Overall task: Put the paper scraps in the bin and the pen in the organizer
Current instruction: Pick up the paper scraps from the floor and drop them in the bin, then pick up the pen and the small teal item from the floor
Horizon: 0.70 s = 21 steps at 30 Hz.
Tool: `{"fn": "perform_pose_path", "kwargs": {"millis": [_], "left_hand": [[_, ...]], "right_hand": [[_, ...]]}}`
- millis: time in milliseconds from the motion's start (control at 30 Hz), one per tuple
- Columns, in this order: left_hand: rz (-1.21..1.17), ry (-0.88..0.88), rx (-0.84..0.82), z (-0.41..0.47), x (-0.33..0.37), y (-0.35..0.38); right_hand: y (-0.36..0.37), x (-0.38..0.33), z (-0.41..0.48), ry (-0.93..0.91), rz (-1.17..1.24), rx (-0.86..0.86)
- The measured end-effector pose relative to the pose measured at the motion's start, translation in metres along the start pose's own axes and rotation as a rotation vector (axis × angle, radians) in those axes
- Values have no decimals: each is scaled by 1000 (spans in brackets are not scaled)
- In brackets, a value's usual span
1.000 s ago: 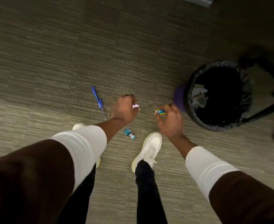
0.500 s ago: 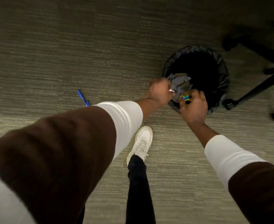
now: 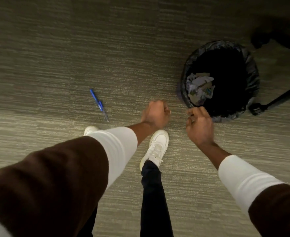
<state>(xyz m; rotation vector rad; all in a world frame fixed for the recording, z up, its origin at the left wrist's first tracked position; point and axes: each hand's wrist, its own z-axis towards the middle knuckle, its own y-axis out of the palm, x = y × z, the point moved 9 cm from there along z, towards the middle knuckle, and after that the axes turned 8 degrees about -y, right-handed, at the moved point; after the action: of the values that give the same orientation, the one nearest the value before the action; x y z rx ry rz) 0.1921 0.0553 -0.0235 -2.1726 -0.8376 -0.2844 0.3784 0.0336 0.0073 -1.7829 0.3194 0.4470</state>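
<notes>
A blue pen (image 3: pixel 99 104) lies on the carpet to the left of my hands. The round bin (image 3: pixel 250 69) with a black liner stands at the right, and crumpled paper scraps (image 3: pixel 200 87) lie inside it, one with a blue mark. My left hand (image 3: pixel 155 115) is curled into a fist just left of the bin. A tiny pale speck shows at its fingertips, too small to identify. My right hand (image 3: pixel 199 127) hovers at the bin's near rim with fingers loosely bent and nothing visible in them. No organizer is in view.
Black chair legs with casters (image 3: pixel 258 108) spread to the right of the bin and behind it. My white shoes (image 3: pixel 158 147) stand on the grey-green carpet below my hands. My left arm hides the floor between the shoes.
Both hands have pulled back from over the bin. The blue-yellow scrap has left my right hand, and a blue-marked scrap now lies in the bin. The view has shifted, showing the whole pen.
</notes>
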Motion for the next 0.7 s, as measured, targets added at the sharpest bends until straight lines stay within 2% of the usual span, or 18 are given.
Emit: {"fn": "perform_pose_path", "kwargs": {"millis": [300, 433, 533, 700], "left_hand": [[148, -192, -51, 5, -160, -31], [267, -284, -79, 31, -231, -46], [322, -387, -86, 63, -292, -51], [249, -495, -37, 123, -377, -57]], "right_hand": [[118, -86, -9, -33, 38, -278], [192, -113, -6, -80, -19, -466], [258, -118, -4, -97, -48, -603], [351, -105, -11, -168, -190, -709]]}}
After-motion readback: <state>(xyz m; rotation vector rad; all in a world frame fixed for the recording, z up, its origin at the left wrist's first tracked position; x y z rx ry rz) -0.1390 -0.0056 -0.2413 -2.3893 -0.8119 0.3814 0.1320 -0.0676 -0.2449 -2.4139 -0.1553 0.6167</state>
